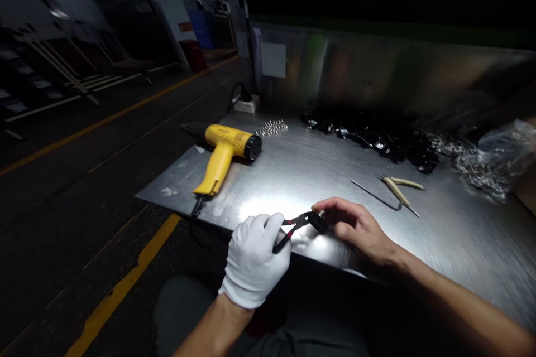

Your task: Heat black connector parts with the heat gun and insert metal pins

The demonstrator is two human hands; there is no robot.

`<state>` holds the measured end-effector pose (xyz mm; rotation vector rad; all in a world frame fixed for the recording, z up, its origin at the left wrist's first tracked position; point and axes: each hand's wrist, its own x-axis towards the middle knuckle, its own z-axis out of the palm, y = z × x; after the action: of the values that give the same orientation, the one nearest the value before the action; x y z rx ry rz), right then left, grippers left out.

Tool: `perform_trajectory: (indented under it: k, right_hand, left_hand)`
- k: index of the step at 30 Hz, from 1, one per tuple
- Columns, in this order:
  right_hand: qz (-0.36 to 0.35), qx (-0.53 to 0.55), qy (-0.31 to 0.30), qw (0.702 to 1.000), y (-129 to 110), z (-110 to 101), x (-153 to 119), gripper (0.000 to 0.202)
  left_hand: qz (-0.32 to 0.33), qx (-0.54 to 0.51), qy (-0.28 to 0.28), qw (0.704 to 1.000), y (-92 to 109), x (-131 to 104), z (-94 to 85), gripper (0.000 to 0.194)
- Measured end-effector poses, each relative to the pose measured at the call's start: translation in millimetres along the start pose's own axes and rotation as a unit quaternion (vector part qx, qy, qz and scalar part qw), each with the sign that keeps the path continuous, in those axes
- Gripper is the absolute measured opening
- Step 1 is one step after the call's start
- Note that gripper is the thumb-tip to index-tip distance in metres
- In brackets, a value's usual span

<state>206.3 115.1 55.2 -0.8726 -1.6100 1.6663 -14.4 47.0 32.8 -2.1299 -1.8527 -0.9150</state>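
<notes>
My left hand (256, 256), in a white glove, is closed around the handles of pliers (298, 222) with black and red grips. A small black part (319, 223) sits at the jaws of the pliers, above the front edge of the metal table. My bare right hand (360, 228) curls its fingers and thumb around this part from the right. A tiny shiny bit shows by the right fingertips, too small to name. Farther right on the table lie cutters with cream handles (400, 188) and a bent metal rod (377, 195).
A yellow heat gun (226, 148) lies at the table's left, nozzle over the edge. Behind it are small shiny metal pieces (273, 127) and a power socket (247, 103). Black parts (377, 142) are heaped at the back. Metal pieces (481, 170) and clear plastic bags (511, 142) lie right.
</notes>
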Motion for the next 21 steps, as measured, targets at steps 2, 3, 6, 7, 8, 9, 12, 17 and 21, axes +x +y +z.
perform_trajectory:
  k: [2,3,6,7,8,9,12,17,21]
  right_hand:
    - [0.001,-0.007,0.005,1.0,3.2,-2.0,-2.6,0.054]
    - [0.008,-0.015,0.014,1.0,4.6,-3.3,-2.9,0.05]
    - [0.057,-0.047,0.019,0.997,4.1,-2.6,5.0,0.043]
    - [0.078,-0.058,0.015,0.995,1.2,1.5,11.6,0.046]
    - [0.098,-0.067,0.009,0.993,-3.2,8.8,20.7,0.049]
    - [0.114,-0.078,0.003,0.99,-8.9,19.4,32.3,0.052]
    - [0.141,-0.118,-0.005,0.983,-29.1,69.3,83.4,0.056]
    - [0.211,-0.204,0.039,0.955,-41.2,160.7,181.9,0.036]
    - [0.233,-0.226,0.086,0.942,-26.0,191.3,217.7,0.036]
  left_hand:
    - [-0.035,-0.069,0.019,0.997,-5.3,-6.0,-9.7,0.018]
    - [-0.067,-0.107,0.026,0.992,-9.6,-9.9,-15.6,0.02]
    - [-0.186,-0.204,0.044,0.96,-29.6,-25.0,-35.1,0.014]
    - [-0.226,-0.228,0.048,0.946,-37.9,-30.9,-41.3,0.01]
    - [-0.264,-0.249,0.054,0.93,-46.2,-37.0,-46.9,0.009]
    - [-0.298,-0.27,0.059,0.913,-53.9,-42.9,-51.8,0.01]
    - [-0.378,-0.335,0.081,0.859,-70.3,-57.4,-63.7,0.017]
    - [-0.405,-0.4,0.108,0.815,-69.5,-72.2,-93.8,0.024]
    - [-0.394,-0.405,0.118,0.816,-66.6,-85.7,-120.8,0.03]
